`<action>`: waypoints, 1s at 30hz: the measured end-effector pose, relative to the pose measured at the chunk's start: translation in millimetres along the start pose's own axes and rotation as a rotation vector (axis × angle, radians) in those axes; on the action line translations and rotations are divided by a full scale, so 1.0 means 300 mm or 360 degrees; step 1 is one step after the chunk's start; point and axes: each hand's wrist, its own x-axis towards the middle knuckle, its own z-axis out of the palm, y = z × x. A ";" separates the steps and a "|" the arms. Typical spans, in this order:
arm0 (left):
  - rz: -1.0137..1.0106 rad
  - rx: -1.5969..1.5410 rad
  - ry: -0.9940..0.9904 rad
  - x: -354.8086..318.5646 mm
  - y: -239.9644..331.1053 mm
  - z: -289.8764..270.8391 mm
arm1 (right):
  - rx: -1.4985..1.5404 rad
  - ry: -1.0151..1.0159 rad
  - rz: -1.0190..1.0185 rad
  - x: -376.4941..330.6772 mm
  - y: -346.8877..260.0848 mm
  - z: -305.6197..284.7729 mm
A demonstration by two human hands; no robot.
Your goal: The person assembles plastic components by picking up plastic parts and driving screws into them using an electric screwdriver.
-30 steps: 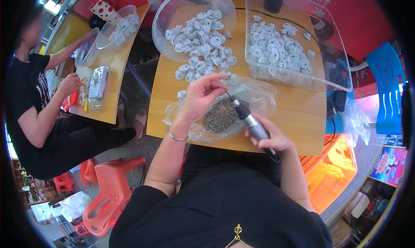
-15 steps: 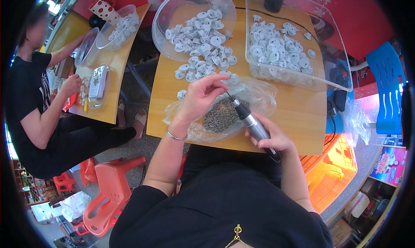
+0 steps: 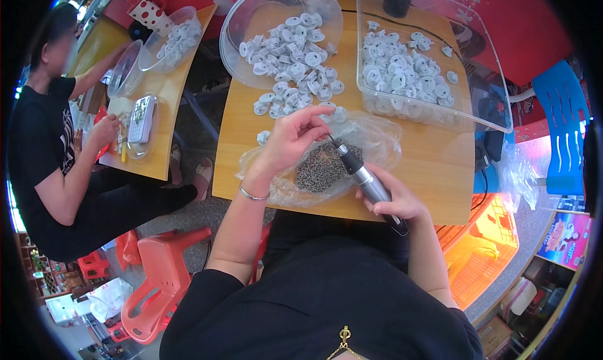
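In my right hand (image 3: pixel 392 195) is an electric screwdriver (image 3: pixel 372 183), grey and black, its thin bit pointing up and to the left. The fingers of my left hand (image 3: pixel 294 140) are bent together at the bit's tip; what they pinch, if anything, is too small to make out. Beneath both hands, a heap of small metal screws (image 3: pixel 319 169) lies on a clear plastic bag (image 3: pixel 383 134) spread over the table. Just beyond my left hand, small white plastic parts (image 3: pixel 294 99) with round discs spill toward me.
A round clear tub (image 3: pixel 233 52) lies on the wooden table (image 3: pixel 433 178) with white parts at its mouth. To its right stands a clear box (image 3: pixel 433 109) of similar parts. An orange crate (image 3: pixel 480 253) is at the right. Another person (image 3: pixel 56 165) works at a left table.
My hands and the screwdriver have barely moved. At the left table, the other person's head and near hand have shifted slightly.
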 end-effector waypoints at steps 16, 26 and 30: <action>0.0023 0.0074 0.0035 0.003 0.004 0.009 | -0.0011 0.0007 -0.0023 0.002 0.001 0.000; -0.0028 0.0021 0.0041 -0.001 0.005 0.007 | 0.0028 0.0002 -0.0024 0.001 0.001 0.002; 0.0046 0.0152 0.0270 -0.005 0.014 -0.035 | 0.0046 0.0011 -0.0027 -0.001 0.003 0.002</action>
